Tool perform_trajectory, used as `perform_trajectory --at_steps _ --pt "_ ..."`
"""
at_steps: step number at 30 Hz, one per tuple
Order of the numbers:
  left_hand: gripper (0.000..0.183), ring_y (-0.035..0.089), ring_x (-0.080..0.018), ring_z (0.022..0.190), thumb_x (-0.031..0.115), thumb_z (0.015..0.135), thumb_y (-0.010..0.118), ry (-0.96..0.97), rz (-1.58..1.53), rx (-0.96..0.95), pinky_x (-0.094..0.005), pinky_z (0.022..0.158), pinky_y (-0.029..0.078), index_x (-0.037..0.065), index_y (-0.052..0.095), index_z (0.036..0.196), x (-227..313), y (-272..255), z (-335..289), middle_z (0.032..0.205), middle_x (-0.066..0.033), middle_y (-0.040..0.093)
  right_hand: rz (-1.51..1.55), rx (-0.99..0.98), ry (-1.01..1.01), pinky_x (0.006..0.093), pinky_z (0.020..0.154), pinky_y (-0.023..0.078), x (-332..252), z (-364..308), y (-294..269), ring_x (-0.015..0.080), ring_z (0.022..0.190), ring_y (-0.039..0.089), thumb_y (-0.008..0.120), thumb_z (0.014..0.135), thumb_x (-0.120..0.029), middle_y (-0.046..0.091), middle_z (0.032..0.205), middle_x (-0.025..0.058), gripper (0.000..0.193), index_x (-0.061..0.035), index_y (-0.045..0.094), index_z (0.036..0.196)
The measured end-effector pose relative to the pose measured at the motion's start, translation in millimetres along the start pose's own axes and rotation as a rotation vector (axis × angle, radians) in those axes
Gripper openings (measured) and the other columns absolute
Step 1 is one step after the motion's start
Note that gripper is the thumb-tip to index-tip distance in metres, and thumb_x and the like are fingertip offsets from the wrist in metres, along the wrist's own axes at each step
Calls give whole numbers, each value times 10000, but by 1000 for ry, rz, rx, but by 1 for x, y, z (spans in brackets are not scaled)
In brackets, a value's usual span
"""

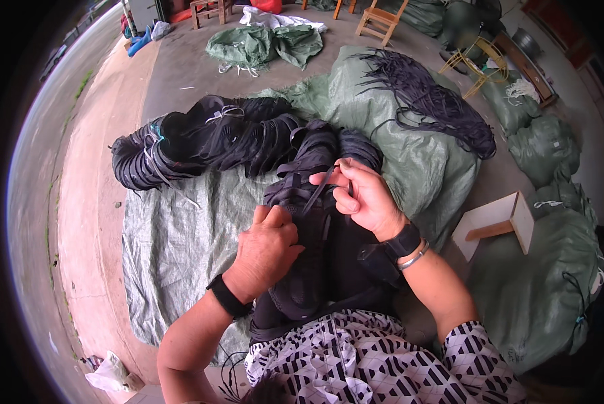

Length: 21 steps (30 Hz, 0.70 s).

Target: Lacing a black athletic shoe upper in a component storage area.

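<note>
Across my lap lies a black shoe upper (298,286), its toe toward me. My left hand (268,246) is closed at its left edge with the fingers curled; the fingertips are partly hidden. My right hand (366,198) pinches a dark shoelace (319,193) between thumb and forefinger, above the upper's eyelet area. The lace runs down from that pinch toward the upper. Just beyond my hands, more dark uppers (315,141) rest bunched together. Long nested rows of black uppers (174,145) lie farther to the left, some tied with pale cord.
A green woven sheet (174,249) spreads under the uppers. A heap of dark laces (437,111) lies on it at the far right. Filled green sacks (538,289) and a white-sided box piece (494,225) are at my right. A wooden chair (381,23) stands at the back.
</note>
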<state>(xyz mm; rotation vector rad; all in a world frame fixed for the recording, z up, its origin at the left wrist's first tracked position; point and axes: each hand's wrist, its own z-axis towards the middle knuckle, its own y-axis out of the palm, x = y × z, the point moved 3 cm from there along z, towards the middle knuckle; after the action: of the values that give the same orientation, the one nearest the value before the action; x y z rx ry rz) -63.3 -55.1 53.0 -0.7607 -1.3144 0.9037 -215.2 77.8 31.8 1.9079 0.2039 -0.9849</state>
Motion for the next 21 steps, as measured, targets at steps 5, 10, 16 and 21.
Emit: perform_trajectory --at_steps 5,10,16,21 --pt "132 527 -274 939 104 676 746 145 -204 -57 -375 750 497 80 632 739 -22 -4 15 991 -50 555 26 48 103 193 385 278 1 -2 -13 64 413 350 494 938 -203 495 637 1 108 -126 545 881" --pt "99 539 -250 944 32 721 697 216 -344 -129 -351 815 464 51 659 810 -36 -6 12 976 -90 571 105 314 -57 195 395 274 -44 -19 -60 50 397 321 521 941 -243 446 619 -34 130 -122 539 896" --pt "51 535 -254 960 52 769 656 307 -359 -194 -340 862 429 28 656 814 -39 -7 18 994 -105 568 290 304 -177 202 416 257 -94 -48 -95 56 428 315 497 956 -207 432 622 -44 125 -94 533 915" --pt "65 534 -245 983 75 789 654 244 -479 -216 -340 867 422 15 651 813 -43 -7 17 1018 -116 569 383 427 -187 220 434 284 -134 -77 -136 66 448 335 484 959 -191 439 631 -37 131 -75 533 923"
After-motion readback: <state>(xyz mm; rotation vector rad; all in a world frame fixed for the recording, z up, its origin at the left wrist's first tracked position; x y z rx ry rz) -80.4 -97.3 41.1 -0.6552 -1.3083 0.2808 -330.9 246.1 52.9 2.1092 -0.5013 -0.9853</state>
